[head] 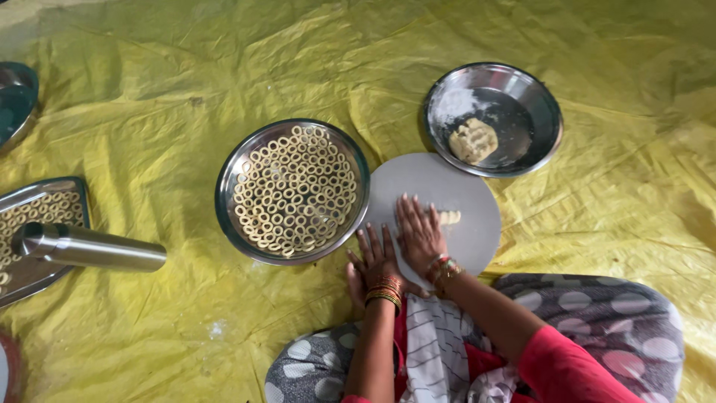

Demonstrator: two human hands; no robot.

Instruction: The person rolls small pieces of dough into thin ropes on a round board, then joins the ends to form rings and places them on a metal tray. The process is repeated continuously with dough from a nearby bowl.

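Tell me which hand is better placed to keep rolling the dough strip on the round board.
Probably the right hand: it lies flat on the round board with the dough strip at its fingertips. The left hand rests at the board's near edge, farther from it.

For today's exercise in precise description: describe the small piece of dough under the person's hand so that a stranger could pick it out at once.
Start at the yellow sheet covering the floor and find the round grey board in front of the seated person. On it, the right hand lies flat over a small pale dough roll, which pokes out beside the fingers. Unlike the dough lump in the steel bowl, it lies on the board.
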